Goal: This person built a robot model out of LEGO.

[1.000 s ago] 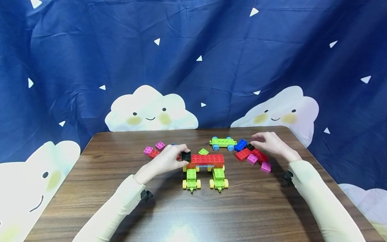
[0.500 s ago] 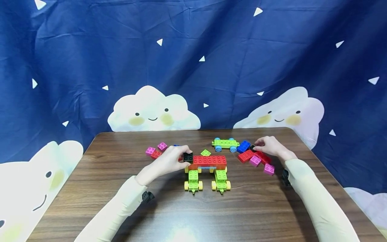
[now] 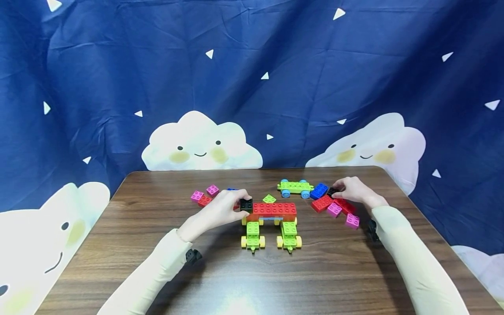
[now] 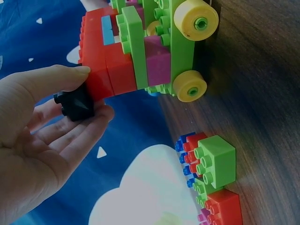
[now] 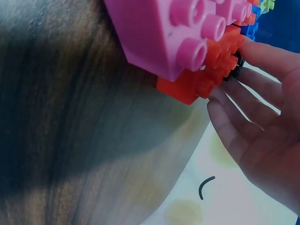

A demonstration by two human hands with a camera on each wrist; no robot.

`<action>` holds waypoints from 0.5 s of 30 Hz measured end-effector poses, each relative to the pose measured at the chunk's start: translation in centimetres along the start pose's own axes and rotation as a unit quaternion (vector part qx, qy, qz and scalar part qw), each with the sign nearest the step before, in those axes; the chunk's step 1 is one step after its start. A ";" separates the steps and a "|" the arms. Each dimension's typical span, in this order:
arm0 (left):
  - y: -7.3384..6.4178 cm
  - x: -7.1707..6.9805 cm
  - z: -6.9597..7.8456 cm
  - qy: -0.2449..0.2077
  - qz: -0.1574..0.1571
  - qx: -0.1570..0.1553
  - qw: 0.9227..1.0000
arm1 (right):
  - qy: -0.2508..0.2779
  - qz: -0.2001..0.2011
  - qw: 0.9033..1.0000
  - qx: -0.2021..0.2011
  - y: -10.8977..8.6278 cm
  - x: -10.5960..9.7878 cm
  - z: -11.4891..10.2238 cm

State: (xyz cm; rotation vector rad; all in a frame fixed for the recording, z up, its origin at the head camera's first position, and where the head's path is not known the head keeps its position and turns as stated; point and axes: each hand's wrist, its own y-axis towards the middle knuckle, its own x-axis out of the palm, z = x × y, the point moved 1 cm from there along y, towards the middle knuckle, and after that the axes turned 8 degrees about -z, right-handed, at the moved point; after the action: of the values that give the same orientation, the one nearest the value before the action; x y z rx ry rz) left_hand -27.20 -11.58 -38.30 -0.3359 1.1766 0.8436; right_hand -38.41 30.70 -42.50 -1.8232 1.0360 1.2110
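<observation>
White clouds and triangles patterned a blue backdrop while red bricks, black bricks, lime-green bases and yellow wheels coloured a brown, wood-grained table.

A children's play setting is suggested; whether it is housed in a home, nursery or studio cannot be told. The background is filled by a creased deep-blue cloth, patterned with small white triangles and smiling, yellow-cheeked clouds. Before it, a wood-grained surface is strewn with chunky toy bricks in red, pink, blue, green and black; a green toy wagon base on blue wheels is also noted.
</observation>
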 end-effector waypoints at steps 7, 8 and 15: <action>0.0 0.1 -0.1 0.002 0.002 0.005 1.000 | -0.009 -0.006 1.000 0.001 0.2 0.0 0.0; 0.0 0.1 -0.1 0.001 0.001 0.005 1.000 | -0.010 -0.006 1.000 0.003 0.2 0.0 0.0; 0.0 0.1 -0.1 0.000 0.002 0.002 1.000 | -0.019 0.028 0.999 -0.008 -0.1 -0.9 -0.4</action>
State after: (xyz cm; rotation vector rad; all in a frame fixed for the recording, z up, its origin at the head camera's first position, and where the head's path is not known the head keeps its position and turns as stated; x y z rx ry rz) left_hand -27.26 -11.60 -38.42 -0.3308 1.1798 0.8434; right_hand -38.38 30.61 -41.46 -1.7874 1.0641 1.2864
